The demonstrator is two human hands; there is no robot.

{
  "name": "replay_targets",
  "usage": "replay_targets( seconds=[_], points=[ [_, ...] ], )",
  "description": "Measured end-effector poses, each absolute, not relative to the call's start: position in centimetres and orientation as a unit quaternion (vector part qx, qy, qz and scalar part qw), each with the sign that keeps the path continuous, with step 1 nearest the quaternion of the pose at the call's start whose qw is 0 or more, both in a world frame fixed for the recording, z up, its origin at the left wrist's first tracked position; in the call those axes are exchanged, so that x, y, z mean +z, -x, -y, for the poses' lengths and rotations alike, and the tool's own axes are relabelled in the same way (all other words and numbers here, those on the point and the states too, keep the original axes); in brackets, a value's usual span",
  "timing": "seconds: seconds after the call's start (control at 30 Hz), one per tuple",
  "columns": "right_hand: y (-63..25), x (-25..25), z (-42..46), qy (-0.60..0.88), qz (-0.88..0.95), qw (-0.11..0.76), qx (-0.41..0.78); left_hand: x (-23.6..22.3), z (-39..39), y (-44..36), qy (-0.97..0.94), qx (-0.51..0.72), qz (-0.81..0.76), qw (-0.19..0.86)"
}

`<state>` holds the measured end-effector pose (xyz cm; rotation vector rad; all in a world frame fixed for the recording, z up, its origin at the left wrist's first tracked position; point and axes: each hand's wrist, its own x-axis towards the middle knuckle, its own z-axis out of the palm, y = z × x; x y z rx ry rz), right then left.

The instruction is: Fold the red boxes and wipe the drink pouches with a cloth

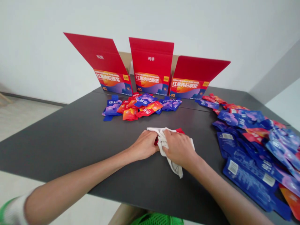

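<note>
Near the middle of the dark table, my right hand (179, 147) is closed on a crumpled white cloth (174, 167). Close against it, my left hand (145, 145) is closed on a red pouch (180, 130), which is mostly hidden by the cloth and my fingers. Small red parts of the pouch show beside my left fingers and past my right knuckles. One end of the cloth hangs down toward me onto the table. Just beyond my hands lies a small heap of blue and red-orange pouches (144, 101).
Three red printed cartons stand along the back with flaps raised: a left carton (113, 82), a middle carton (151, 82) and a right carton (187, 87). A large pile of blue and red pouches (243, 150) covers the right side of the table (77, 134). Behind is a white wall (150, 18).
</note>
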<state>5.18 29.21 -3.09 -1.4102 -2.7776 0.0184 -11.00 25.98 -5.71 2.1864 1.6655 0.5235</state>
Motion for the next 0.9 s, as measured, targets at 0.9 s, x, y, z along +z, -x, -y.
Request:
replay_targets(
  seconds=[0.9],
  points=[
    [-5.23,-3.19,-29.06,0.468,0.883,0.039,0.005,-5.81,-25.89,10.86,-0.768,0.19,-0.591,0.157]
  ],
)
